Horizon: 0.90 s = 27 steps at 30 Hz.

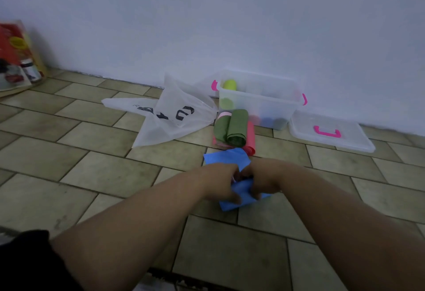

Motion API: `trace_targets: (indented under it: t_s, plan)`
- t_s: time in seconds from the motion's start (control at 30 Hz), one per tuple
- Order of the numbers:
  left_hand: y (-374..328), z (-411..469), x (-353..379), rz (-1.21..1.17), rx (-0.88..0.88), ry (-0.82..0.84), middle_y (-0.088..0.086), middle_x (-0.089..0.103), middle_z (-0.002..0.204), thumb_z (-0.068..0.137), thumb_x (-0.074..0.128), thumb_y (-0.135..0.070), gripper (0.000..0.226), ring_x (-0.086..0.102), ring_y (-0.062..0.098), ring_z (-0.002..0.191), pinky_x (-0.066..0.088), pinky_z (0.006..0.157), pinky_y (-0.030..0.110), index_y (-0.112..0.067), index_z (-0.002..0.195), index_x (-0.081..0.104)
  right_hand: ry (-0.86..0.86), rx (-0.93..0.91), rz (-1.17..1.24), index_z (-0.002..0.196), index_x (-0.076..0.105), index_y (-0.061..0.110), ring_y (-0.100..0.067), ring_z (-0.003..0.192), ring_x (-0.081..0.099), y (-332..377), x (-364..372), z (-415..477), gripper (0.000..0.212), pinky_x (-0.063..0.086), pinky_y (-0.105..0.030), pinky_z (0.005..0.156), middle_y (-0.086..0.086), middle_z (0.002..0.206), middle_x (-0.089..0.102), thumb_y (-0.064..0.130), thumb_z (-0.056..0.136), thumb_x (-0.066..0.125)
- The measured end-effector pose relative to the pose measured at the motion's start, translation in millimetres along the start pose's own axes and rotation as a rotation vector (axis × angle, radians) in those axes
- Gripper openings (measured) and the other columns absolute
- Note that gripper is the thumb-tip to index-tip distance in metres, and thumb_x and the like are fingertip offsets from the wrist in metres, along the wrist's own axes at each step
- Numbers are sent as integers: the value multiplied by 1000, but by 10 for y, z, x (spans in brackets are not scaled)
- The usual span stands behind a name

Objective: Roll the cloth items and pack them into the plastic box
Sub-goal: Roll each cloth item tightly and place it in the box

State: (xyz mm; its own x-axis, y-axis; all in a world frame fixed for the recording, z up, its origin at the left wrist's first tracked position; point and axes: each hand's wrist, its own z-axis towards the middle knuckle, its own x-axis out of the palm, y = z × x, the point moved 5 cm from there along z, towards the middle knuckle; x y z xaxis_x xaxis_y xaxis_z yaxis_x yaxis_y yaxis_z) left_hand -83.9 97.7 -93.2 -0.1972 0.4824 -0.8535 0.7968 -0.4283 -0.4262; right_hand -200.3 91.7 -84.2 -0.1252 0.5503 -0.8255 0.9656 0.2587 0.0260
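Head view: person seated at floor level, both forearms reaching forward over a tiled floor (96, 175). Left hand (222, 184) and right hand (262, 181) meet close together on a blue cloth (226, 158) lying on the tiles; fingers of both are curled down into the fabric and grip it at its middle, where it is bunched. One flat corner of the cloth shows beyond the hands, another below them. Finger detail is slightly blurred; exact pinch points cannot be told. Just beyond the blue cloth: two green rolled cloths (236, 127) lying side by side on top of a pink cloth (252, 134), with a pale pink roll (224, 114) at their far end. Clear plastic box (253, 107) with pink latches stands against the wall (230, 15), open, directly behind the rolls. Inside it a yellow-green roll (230, 85) is visible near the left end; dim green, blue and pink shapes show through the front wall, not resolvable. Box lid (305, 127), clear with a pink handle, lies flat on the floor just right of the box. White plastic bag (170, 116) with black lettering lies crumpled left of the box. Far left: blurred red packaging (13, 47) and a jar (31, 70).
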Motion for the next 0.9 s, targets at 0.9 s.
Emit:
trace_targets:
  t_s: [0.9]
  plan:
    - [-74,-30,37,174,100,-191,0,48,132,85,58,-42,52,48,20,116,40,94,34,-26,133,46,-569,-34,203,117,41,36,-16,110,53,-247,481,-441,42,30,-35,101,8,122,55,45,80,59]
